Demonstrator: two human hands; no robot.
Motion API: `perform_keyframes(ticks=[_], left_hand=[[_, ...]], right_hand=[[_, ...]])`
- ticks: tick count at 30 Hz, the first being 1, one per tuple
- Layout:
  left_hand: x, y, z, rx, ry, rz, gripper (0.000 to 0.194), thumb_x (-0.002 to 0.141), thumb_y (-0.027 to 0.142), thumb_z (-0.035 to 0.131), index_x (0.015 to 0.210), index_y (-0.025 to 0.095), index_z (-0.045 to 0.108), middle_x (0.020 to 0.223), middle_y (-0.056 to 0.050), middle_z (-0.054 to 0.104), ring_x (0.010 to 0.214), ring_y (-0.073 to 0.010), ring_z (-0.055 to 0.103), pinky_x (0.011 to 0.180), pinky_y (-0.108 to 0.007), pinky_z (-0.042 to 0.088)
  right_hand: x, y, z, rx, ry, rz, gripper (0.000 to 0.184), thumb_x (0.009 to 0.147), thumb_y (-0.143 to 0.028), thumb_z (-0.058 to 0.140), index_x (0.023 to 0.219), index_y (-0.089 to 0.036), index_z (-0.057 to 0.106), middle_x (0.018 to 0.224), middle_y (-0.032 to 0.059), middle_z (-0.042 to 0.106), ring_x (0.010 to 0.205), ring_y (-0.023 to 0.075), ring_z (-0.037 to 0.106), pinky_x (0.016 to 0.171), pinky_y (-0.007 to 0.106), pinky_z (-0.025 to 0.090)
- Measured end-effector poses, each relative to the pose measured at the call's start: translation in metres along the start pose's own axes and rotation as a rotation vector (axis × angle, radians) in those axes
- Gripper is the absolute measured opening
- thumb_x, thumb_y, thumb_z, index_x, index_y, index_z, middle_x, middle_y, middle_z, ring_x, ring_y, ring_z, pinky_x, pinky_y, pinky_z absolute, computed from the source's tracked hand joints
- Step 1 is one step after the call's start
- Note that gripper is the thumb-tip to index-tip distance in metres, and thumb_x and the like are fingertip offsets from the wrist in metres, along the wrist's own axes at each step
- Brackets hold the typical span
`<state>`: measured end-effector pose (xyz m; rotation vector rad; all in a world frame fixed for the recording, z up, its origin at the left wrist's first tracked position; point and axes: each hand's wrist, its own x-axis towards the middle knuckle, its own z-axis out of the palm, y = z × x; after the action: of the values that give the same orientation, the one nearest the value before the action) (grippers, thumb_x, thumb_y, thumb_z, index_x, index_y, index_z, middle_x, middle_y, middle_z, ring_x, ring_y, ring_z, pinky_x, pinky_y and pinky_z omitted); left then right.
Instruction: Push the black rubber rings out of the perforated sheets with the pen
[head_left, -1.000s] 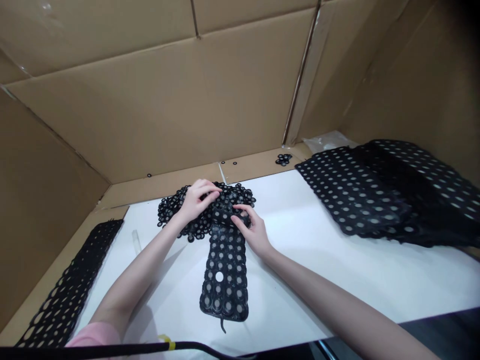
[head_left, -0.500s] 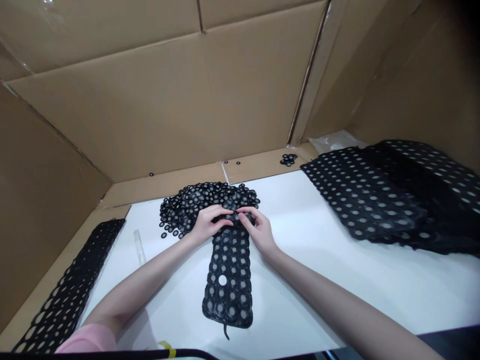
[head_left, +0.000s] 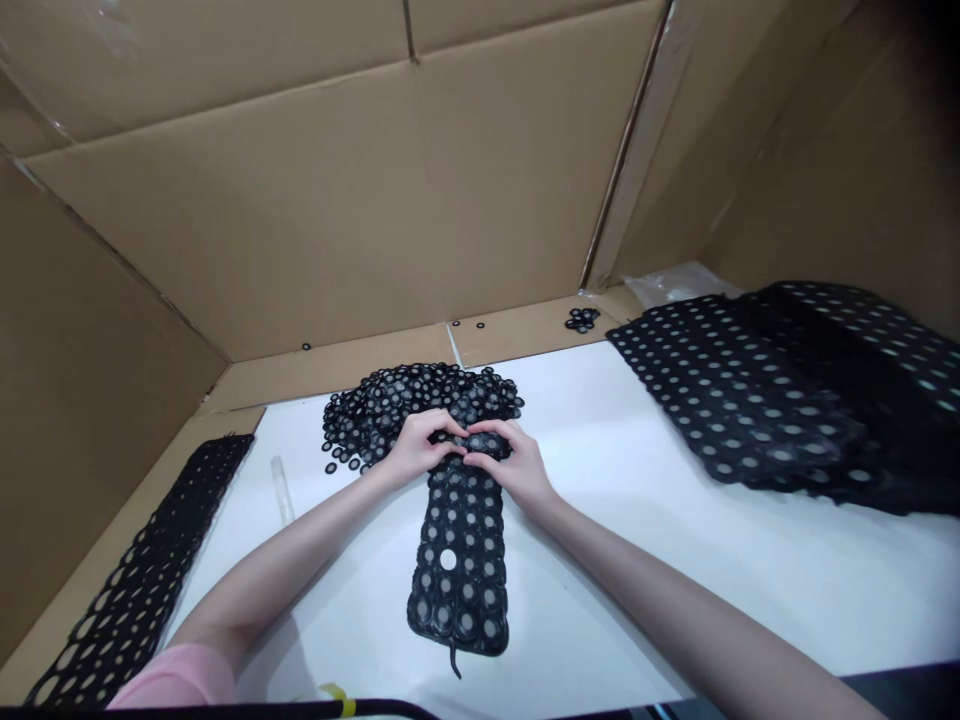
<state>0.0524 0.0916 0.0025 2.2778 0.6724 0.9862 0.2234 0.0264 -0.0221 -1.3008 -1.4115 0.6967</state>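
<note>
Cardboard walls [head_left: 330, 220] rise across the upper frame, apparently to screen the workspace and stop small parts straying off the white work surface [head_left: 637, 580]. Lower centre, a black dotted strip [head_left: 469, 567] lies lengthwise towards the wearer, likely so both hands can reach its far end without crossing. A pale disc [head_left: 448, 559] shows on it.

At that far end, the left hand [head_left: 420, 447] and right hand [head_left: 525, 462] face each other, each thumb and forefinger curved, the tips nearly meeting over the strip. Such a stance would steady it from both sides; whether a small piece is pinched between the fingertips, I cannot make out.

Just beyond, a heap of black rings [head_left: 405, 390] sits against the strip's end, presumably for a short reach. Dotted black sheets [head_left: 705, 390] at the right and a perforated black strip [head_left: 142, 570] at lower left lie well apart from the hands, which seems to leave the elbows room. Near the left forearm rests a clear stick [head_left: 281, 490].
</note>
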Motion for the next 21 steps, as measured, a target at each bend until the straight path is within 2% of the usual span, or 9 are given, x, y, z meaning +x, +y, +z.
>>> perform_keyframes(ticks=[3, 6, 8, 11, 14, 18, 21], left_hand=[[0.0, 0.001, 0.003, 0.009, 0.017, 0.002, 0.01, 0.076, 0.008, 0.062, 0.07, 0.015, 0.067, 0.068, -0.002, 0.064, 0.066, -0.0128, 0.059, 0.062, -0.022, 0.046], [0.001, 0.002, 0.001, 0.014, 0.017, -0.021, 0.009, 0.076, 0.011, 0.064, 0.069, 0.015, 0.068, 0.068, -0.002, 0.066, 0.065, -0.0129, 0.061, 0.062, -0.022, 0.047], [0.003, 0.003, -0.003, 0.004, -0.022, -0.04, 0.003, 0.076, 0.018, 0.069, 0.075, 0.016, 0.07, 0.071, -0.003, 0.069, 0.067, -0.0134, 0.063, 0.065, -0.023, 0.048], [0.007, 0.003, -0.013, -0.03, -0.113, -0.049, 0.016, 0.077, 0.027, 0.071, 0.089, 0.017, 0.073, 0.083, -0.005, 0.072, 0.075, -0.0155, 0.066, 0.072, -0.025, 0.05], [0.01, 0.003, -0.018, -0.069, -0.127, -0.085, 0.023, 0.076, 0.029, 0.072, 0.095, 0.017, 0.072, 0.091, -0.007, 0.073, 0.083, -0.0178, 0.068, 0.077, -0.027, 0.051], [0.01, 0.003, -0.015, -0.095, -0.086, -0.144, 0.017, 0.075, 0.026, 0.073, 0.087, 0.015, 0.073, 0.085, -0.007, 0.074, 0.078, -0.0182, 0.069, 0.074, -0.027, 0.053], [0.008, 0.004, -0.01, -0.064, -0.059, -0.13, 0.008, 0.075, 0.021, 0.071, 0.079, 0.015, 0.073, 0.078, -0.005, 0.073, 0.071, -0.0163, 0.068, 0.069, -0.025, 0.052]], right_hand=[[0.0, -0.001, 0.0, 0.0, -0.007, -0.017, 0.022, 0.064, -0.03, 0.077, 0.085, -0.026, 0.07, 0.089, 0.0024, 0.07, 0.089, 0.0237, 0.059, 0.083, 0.038, 0.046], [0.0, -0.002, 0.0, 0.012, -0.003, 0.003, 0.02, 0.065, -0.031, 0.076, 0.084, -0.026, 0.07, 0.089, 0.0019, 0.07, 0.089, 0.0235, 0.059, 0.083, 0.039, 0.046], [0.0, -0.001, 0.0, 0.031, 0.009, 0.034, 0.021, 0.065, -0.032, 0.076, 0.084, -0.026, 0.07, 0.089, 0.0018, 0.07, 0.089, 0.0233, 0.06, 0.084, 0.039, 0.046], [0.001, 0.0, -0.002, 0.066, 0.034, 0.066, 0.022, 0.066, -0.034, 0.075, 0.085, -0.025, 0.069, 0.09, 0.0024, 0.07, 0.089, 0.0235, 0.061, 0.085, 0.039, 0.046], [0.002, -0.001, -0.002, 0.094, 0.05, 0.074, 0.023, 0.066, -0.035, 0.074, 0.085, -0.024, 0.068, 0.091, 0.0032, 0.07, 0.09, 0.0236, 0.062, 0.086, 0.039, 0.046], [0.002, -0.002, -0.002, 0.077, 0.037, 0.078, 0.023, 0.066, -0.035, 0.075, 0.085, -0.024, 0.069, 0.09, 0.0031, 0.069, 0.089, 0.0231, 0.061, 0.085, 0.039, 0.046], [0.001, -0.002, -0.001, 0.053, 0.029, 0.068, 0.022, 0.065, -0.034, 0.076, 0.084, -0.024, 0.07, 0.087, 0.0029, 0.068, 0.088, 0.0226, 0.06, 0.084, 0.038, 0.046]])
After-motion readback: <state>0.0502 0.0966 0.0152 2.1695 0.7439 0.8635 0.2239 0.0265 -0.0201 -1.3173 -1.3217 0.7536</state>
